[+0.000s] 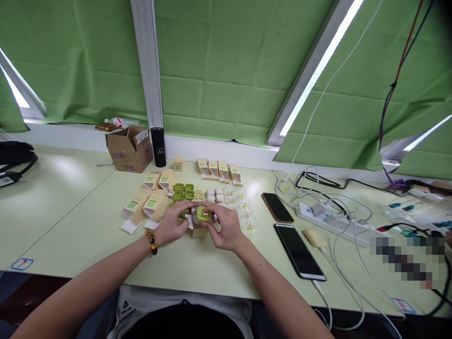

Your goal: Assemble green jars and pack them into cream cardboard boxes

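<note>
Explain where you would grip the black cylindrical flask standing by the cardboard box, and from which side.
Grip the black flask round its middle, coming from the front right. It stands upright with smooth round sides, and the cardboard box crowds its left, so that side is probably blocked.

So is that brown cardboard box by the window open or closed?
Open. The cardboard box has its top flaps standing up and spread apart, beside the black cup. What is inside cannot be seen.

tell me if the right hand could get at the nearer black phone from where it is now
Probably yes. The right hand is at the green case, and the nearer black phone lies flat on the table just to its right, with bare tabletop between them. Only its charging cable trails off the near end.
</note>
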A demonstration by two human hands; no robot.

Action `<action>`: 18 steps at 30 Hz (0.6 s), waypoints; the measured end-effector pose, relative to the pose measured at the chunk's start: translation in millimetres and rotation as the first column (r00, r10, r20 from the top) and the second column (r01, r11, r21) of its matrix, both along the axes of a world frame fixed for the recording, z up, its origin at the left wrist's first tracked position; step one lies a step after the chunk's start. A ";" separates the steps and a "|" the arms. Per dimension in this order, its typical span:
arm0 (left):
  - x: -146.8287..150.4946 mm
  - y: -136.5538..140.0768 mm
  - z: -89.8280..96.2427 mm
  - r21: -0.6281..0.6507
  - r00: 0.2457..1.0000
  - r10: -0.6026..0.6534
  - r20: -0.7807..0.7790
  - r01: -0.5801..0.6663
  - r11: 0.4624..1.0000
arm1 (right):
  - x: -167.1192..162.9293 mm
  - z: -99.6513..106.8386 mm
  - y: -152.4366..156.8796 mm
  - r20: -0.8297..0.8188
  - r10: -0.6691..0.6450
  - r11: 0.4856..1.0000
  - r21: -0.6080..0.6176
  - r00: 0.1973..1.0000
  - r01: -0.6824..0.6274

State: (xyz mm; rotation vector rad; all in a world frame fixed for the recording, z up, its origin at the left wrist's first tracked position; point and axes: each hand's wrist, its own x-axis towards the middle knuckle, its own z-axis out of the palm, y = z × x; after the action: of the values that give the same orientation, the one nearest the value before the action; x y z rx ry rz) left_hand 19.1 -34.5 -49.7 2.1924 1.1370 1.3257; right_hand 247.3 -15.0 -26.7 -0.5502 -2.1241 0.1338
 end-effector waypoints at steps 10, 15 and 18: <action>-0.9 0.8 -0.3 -0.027 1.000 0.010 0.002 -0.010 1.000 | -2.1 3.8 -4.7 0.226 0.034 0.992 -0.123 0.974 -0.006; 0.6 -1.1 3.8 -0.033 1.000 0.006 0.011 -0.006 0.999 | -7.4 -1.5 -4.6 0.224 0.040 0.993 -0.118 0.974 -0.013; 1.4 -1.8 4.5 -0.030 1.000 0.007 -0.001 -0.007 1.000 | -9.9 -4.0 -3.4 0.165 0.022 0.995 -0.104 0.986 -0.005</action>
State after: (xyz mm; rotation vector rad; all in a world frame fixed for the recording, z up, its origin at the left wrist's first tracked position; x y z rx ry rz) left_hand 20.6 -36.3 -45.2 2.1701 1.1589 1.3024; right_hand 237.4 -18.4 -30.8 -0.6268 -2.2932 0.2127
